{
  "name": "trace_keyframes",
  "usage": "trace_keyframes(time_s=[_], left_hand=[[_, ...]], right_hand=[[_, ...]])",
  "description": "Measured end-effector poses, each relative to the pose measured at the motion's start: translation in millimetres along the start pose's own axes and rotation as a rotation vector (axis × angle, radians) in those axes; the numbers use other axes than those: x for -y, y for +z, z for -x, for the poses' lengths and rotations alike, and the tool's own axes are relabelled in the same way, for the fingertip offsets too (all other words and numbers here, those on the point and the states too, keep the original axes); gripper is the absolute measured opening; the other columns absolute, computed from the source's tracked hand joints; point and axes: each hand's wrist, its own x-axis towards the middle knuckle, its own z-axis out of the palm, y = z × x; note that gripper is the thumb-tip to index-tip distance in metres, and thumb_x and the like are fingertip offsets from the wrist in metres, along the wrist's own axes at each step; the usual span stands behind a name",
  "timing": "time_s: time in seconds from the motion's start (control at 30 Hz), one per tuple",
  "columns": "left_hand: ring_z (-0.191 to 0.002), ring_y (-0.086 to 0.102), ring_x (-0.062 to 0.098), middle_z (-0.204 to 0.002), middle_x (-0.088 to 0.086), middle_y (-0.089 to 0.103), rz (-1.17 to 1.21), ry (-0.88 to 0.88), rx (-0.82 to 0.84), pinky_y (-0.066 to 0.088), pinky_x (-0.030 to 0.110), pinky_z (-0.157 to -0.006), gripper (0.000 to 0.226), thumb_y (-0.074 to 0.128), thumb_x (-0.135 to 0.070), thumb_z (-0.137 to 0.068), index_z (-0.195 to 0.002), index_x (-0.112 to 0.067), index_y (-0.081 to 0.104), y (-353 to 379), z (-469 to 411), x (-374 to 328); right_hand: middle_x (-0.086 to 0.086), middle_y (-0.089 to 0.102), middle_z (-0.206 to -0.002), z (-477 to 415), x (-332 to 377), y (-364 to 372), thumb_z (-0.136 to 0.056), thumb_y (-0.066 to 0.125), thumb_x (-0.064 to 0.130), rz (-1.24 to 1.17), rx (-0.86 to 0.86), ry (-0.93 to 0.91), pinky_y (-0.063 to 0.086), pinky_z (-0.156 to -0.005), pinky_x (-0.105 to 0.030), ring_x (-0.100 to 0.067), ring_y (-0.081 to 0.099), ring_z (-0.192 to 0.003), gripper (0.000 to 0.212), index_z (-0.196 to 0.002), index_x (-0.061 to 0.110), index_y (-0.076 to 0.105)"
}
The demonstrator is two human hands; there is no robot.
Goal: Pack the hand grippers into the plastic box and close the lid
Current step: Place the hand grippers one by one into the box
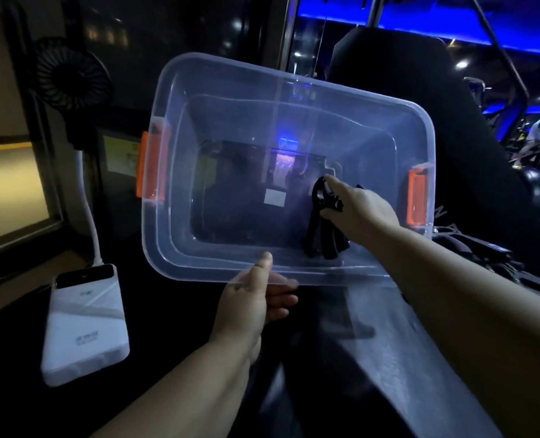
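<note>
Left hand (246, 306) holding clear box (180, 257), right hand (362, 211) lowering black hand gripper (321, 230) inside

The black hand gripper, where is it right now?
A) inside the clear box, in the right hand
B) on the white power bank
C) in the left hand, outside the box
A: the right hand holds the black hand gripper inside the clear plastic box, while the left hand grips the box's near rim.

The box (230, 121) is clear, smooth plastic, a bit glossy, and its latches (417, 197) are see-through orange plastic. The hand gripper (316, 238) looks like matt black plastic. The power bank (85, 327) is smooth white plastic.
</note>
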Motion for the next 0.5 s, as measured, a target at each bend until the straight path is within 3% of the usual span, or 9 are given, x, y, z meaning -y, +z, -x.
trace_keyframes(time_s=[0.2, 0.5], left_hand=[[-0.054, 0.064, 0.012, -0.075, 0.009, 0.075, -0.034, 0.030, 0.019, 0.047, 0.020, -0.050, 0.040, 0.049, -0.038, -0.095, -0.076, -0.004, 0.063, 0, 1, 1], [-0.052, 0.062, 0.011, -0.076, 0.008, 0.075, -0.040, 0.030, 0.007, 0.045, 0.018, -0.047, 0.040, 0.050, -0.038, -0.093, -0.075, -0.005, 0.063, 1, 0, 1]], right_hand=[[-0.010, 0.061, -0.117, -25, -7, 25, -0.090, 0.059, 0.043, 0.033, 0.016, 0.031, 0.042, -0.072, -0.037, -0.034, 0.056, -0.103, 0.046, -0.128, 0.027, 0.038], [-0.006, 0.061, -0.114, -44, -12, 27, -0.082, 0.067, 0.050, 0.032, 0.056, 0.069, 0.043, -0.083, -0.034, -0.029, 0.045, -0.119, 0.057, -0.132, 0.033, 0.045]])
